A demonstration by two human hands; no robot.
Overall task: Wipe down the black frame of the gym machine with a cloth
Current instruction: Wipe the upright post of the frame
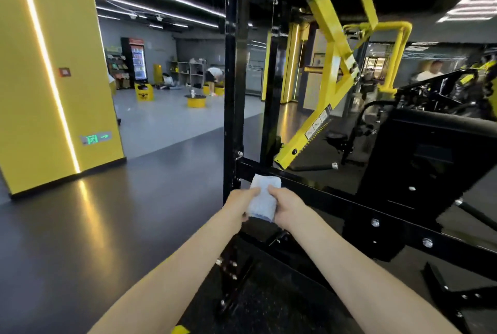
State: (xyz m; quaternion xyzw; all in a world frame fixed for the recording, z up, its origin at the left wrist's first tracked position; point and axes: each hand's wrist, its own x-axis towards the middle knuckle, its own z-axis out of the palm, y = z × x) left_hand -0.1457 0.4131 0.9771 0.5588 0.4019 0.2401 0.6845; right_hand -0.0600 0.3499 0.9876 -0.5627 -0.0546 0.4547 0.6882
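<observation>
At the frame's low corner: a folded pale cloth [265, 196] was held between both hands, its far end over the slanted black crossbar [336, 199], just right of where that bar met the black upright [232, 91].
Left hand [240, 203]: fingers curled round the cloth's left edge, thumb on top, gripping it.
Right hand [286, 206]: fingers curled round the cloth's right edge, thumb on top, gripping it too.
Cloth contact: the top edge looked pressed to the crossbar; whether the lower part touched metal could not be told.
Black frame: the upright ran from the floor to the top of the view; the crossbar sloped down to the right, bolted, passing under a black pad [430, 151].
Yellow lever arm [330, 70]: behind the crossbar, tilted, well apart from the hands.
Yellow pillar [48, 64]: at the left, with a lit strip and a green exit sign [95, 138].
Background: a person bent over [214, 75] near shelves; another person [430, 73] at the far right, blurred.
Floor [107, 226]: dark and glossy.
</observation>
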